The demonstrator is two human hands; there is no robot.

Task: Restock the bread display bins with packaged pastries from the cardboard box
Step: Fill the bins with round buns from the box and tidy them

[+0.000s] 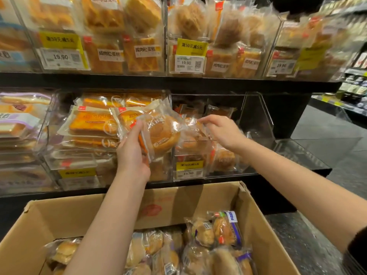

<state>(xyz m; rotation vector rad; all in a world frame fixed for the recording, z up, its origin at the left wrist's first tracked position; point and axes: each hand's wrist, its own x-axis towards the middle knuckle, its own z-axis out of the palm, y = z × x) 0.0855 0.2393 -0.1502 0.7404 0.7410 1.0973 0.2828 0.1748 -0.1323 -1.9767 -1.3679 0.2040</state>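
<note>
My left hand (132,153) grips a clear-wrapped round brown pastry (160,133), held upright in front of the divider between two lower clear bins. My right hand (222,130) pinches the wrapper edge of a second packaged pastry (190,135) at the mouth of the right lower bin (256,116), which holds a few similar packs low at its front. The open cardboard box (198,201) sits below my arms, with several packaged buns and pastries (216,233) inside.
The left lower bin (89,124) is stacked with orange toast packs. Upper-shelf bins (143,36) are full of wrapped cakes behind yellow price tags (190,46). A dark aisle floor (327,147) and other shelving lie to the right.
</note>
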